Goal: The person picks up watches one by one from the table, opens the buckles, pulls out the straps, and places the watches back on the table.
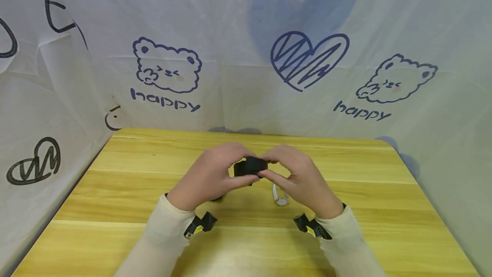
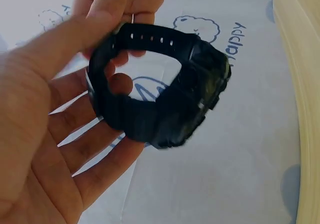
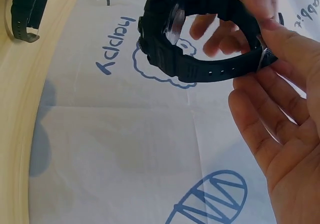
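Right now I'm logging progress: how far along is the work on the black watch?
Looks done: the black watch is off the table, its strap forming a loop. In hand: the left hand and right hand pinch it. Left: the white watch lies untouched; whether the black strap is buckled is unclear.

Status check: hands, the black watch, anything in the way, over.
Left hand and right hand both pinch the black watch, held above the table. Strap looped. White watch lies under right hand; nothing blocking.
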Motion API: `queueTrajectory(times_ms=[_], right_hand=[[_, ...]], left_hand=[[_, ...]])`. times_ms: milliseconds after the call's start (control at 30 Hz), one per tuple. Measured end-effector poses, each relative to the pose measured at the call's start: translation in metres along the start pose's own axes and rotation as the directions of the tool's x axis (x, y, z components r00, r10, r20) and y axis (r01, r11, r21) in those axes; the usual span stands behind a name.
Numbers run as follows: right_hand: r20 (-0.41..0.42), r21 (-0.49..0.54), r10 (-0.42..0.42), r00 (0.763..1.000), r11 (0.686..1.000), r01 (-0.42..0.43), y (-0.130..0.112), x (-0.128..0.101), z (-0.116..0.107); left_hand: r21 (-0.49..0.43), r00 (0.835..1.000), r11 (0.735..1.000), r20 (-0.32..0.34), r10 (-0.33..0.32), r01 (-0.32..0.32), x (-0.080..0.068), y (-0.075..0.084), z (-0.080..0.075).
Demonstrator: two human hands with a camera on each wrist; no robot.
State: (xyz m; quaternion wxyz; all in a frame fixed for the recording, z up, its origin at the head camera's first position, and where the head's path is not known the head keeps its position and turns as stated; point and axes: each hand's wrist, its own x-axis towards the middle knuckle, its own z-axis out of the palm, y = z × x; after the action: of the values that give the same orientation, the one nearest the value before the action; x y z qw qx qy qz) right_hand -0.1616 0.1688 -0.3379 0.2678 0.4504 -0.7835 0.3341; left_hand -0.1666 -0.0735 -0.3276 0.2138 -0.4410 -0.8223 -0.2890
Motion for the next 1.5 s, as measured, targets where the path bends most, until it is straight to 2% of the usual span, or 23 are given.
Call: queueTrajectory(times_ms=[300, 533, 633, 833, 900, 1000, 1133, 1300, 1500], right_hand=[[-0.001, 0.023, 0.064, 0.998, 0.998, -0.064, -0.002, -0.001, -0.002], [0.021, 0.132, 0.182, 0.983, 0.974, -0.184, -0.004, -0.002, -0.005], [0.010, 0.174, 0.190, 0.982, 0.966, -0.189, -0.002, -0.003, -0.005], [-0.021, 0.234, 0.157, 0.987, 0.961, -0.148, 0.000, -0.002, -0.006], [-0.018, 0.210, 0.142, 0.990, 0.968, -0.135, 0.000, -0.002, -0.006], [-0.005, 0.108, 0.098, 0.995, 0.989, -0.097, 0.001, -0.002, -0.007], [0.027, 0.000, 0.031, 0.999, 1.000, -0.031, 0.001, -0.002, -0.006], [0.049, -0.053, -0.008, 0.999, 0.999, 0.011, 0.000, -0.001, -0.004], [0.065, -0.098, -0.013, 0.998, 0.995, 0.019, -0.005, -0.002, -0.003]], left_hand=[[0.029, 0.998, 0.999, -0.058, 0.018, -0.016, 0.001, 0.005, 0.000], [-0.018, 0.998, 1.000, -0.066, 0.003, -0.004, 0.000, 0.006, -0.003], [-0.051, 0.997, 0.999, -0.076, -0.006, 0.002, 0.000, 0.004, -0.004], [-0.121, 0.996, 0.992, -0.083, -0.031, 0.021, 0.000, 0.001, -0.005], [-0.115, 0.997, 0.993, -0.069, -0.037, 0.028, -0.001, 0.001, -0.005], [-0.077, 0.999, 0.997, -0.037, -0.035, 0.032, 0.000, 0.002, -0.005], [-0.027, 1.000, 1.000, -0.010, -0.009, 0.009, 0.001, 0.004, -0.003], [0.021, 1.000, 1.000, -0.024, 0.005, -0.005, 0.002, 0.009, 0.000], [0.051, 0.999, 0.998, -0.029, -0.025, 0.027, 0.001, 0.012, 0.002]])
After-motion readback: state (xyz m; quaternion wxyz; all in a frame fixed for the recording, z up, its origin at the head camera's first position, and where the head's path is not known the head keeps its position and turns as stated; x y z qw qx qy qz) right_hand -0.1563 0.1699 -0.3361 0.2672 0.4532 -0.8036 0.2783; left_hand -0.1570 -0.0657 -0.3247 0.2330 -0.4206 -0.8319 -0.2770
